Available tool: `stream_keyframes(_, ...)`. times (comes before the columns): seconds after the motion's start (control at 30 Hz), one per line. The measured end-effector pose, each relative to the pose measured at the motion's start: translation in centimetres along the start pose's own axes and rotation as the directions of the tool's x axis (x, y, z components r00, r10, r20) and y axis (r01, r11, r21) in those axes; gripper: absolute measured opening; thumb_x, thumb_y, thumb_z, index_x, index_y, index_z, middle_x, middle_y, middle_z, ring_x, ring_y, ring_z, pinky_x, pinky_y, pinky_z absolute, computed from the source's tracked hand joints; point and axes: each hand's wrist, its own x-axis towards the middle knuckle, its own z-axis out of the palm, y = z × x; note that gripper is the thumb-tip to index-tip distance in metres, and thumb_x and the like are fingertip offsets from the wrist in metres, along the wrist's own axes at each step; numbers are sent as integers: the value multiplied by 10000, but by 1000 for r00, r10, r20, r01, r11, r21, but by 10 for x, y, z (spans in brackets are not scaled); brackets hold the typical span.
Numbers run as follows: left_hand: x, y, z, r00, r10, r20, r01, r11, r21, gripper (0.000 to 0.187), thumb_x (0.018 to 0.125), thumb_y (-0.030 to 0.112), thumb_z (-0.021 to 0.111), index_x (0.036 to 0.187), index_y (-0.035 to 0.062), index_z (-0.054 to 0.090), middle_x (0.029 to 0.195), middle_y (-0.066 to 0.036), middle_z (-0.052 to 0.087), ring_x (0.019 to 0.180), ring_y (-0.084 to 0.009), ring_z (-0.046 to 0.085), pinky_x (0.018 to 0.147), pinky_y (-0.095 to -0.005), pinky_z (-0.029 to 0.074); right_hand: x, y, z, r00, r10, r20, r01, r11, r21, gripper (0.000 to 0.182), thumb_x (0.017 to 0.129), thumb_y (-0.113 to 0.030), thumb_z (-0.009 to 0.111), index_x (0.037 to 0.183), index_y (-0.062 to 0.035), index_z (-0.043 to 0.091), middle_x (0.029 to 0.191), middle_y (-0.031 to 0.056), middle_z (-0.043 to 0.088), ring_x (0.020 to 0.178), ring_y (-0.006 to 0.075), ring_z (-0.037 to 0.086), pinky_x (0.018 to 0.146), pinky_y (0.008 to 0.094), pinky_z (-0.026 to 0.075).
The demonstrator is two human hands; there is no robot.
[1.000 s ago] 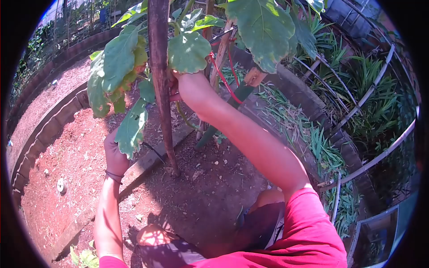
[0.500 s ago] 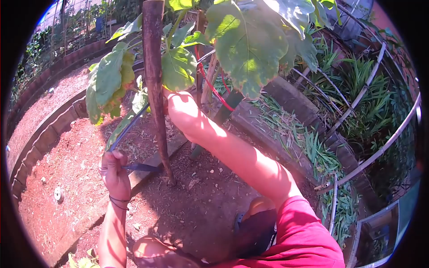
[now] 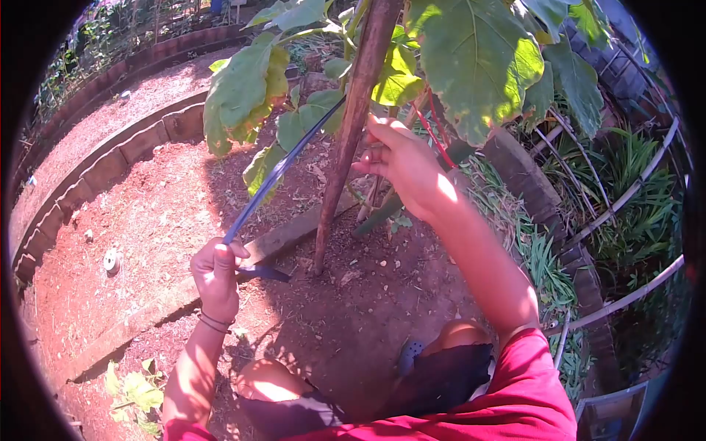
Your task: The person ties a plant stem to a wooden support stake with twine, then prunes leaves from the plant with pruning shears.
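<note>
My left hand (image 3: 216, 278) is closed around a dark blue strip (image 3: 283, 167) of flat, ribbon-like material. From this fist the strip runs taut up to a wooden stake (image 3: 351, 125), passing out of sight behind it. A loose tail of the strip hangs to the right of the fist. My right hand (image 3: 403, 163) is just right of the stake, its fingers bent and apart, with nothing visible in them. Large green leaves (image 3: 474, 62) of a plant hang above and around the stake, some with yellowed edges.
A low wooden board (image 3: 173, 301) crosses the reddish soil. Curved brick edging (image 3: 136, 143) runs along the left. Red cord (image 3: 440, 140) and a green pole stand behind my right hand. A small white round object (image 3: 112, 261) lies on the soil at left.
My right hand has come out from behind the stake to its right side. More of the strip now stretches between my left hand and the stake. The view has shifted.
</note>
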Motion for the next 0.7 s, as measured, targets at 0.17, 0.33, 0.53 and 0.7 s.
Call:
stream_keyframes(0.17, -20, 18, 11, 978, -9, 207, -9, 996, 89, 445, 991, 383, 635, 822, -18, 726, 720, -84, 714, 665, -140, 671, 618, -264, 504, -34, 24, 2, 992, 107, 68, -98, 987, -124, 421, 1010, -468, 567, 1094, -56, 557, 993, 24, 483, 865, 116, 513, 852, 324, 512)
stream_keyframes(0.33, -29, 9, 23, 933, -23, 359, -24, 992, 127, 255, 977, 235, 647, 869, 35, 764, 699, -62, 691, 605, -127, 580, 651, -295, 462, -45, 15, 28, 966, 96, 240, -66, 990, -126, 535, 1009, -535, 533, 1202, -37, 565, 1130, 75, 529, 1044, 187, 559, 998, 354, 447)
stream_keyframes(0.53, -26, 11, 45, 815, 206, 541, -277, 960, 51, 149, 937, 177, 681, 855, 74, 752, 686, -42, 667, 596, -195, 591, 642, -333, 436, -44, 3, 49, 942, 40, 333, -152, 935, 319, 359, 1089, -379, 411, 1151, -68, 580, 967, 24, 562, 834, 151, 577, 855, 353, 508)
stream_keyframes(0.7, -26, 5, 64, 777, 110, 620, -226, 968, 112, 144, 935, 181, 678, 879, 74, 759, 650, -24, 640, 642, -217, 610, 660, -370, 451, -49, 20, 52, 985, 53, 162, -118, 900, 421, 380, 1098, -412, 372, 825, -150, 407, 757, -43, 331, 587, 66, 277, 514, 240, 251)
